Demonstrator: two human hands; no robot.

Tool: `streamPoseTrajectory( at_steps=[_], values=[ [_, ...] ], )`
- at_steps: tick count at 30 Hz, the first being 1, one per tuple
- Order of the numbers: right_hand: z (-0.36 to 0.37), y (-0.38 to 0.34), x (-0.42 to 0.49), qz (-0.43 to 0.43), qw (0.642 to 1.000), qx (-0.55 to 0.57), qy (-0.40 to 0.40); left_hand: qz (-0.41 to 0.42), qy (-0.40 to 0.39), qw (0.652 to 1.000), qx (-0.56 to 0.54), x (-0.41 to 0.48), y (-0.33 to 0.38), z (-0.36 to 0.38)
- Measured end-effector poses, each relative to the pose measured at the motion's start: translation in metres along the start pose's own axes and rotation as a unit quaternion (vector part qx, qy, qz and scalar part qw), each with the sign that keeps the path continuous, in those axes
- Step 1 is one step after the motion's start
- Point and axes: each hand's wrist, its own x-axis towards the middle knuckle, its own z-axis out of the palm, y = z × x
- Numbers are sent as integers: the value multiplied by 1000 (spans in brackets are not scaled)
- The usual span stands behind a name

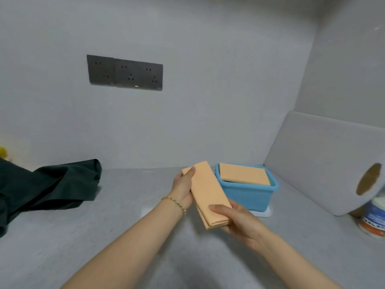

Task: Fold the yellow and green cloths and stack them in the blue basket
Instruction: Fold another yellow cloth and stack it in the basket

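A folded yellow-orange cloth [207,192], long and narrow, hangs above the grey counter between both hands. My left hand [183,187] grips its far end, thumb on top. My right hand [233,219] holds its near end from below, thumb pressed across the layered edge. Just right of the cloth stands the blue basket [249,195], with another folded yellow-orange cloth [243,174] lying flat on top of its contents. A thin greenish edge shows under that cloth at the basket's right side.
A dark green fabric heap [52,184] lies on the counter at the left. A paper roll [368,180] and a labelled tub [373,221] stand at the right edge, beside a grey board [316,155] leaning on the wall. A socket strip [125,73] is on the back wall.
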Motion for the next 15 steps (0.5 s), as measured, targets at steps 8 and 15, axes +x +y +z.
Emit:
streamPoseTrajectory(
  at_steps=[8,15],
  values=[
    [-115,-90,45,-185,931,-79,303,124,-33,952,277,51,9,50],
    [-152,-99,102,-216,828,-406,321,186,17,818,544,89,-12,74]
  ],
)
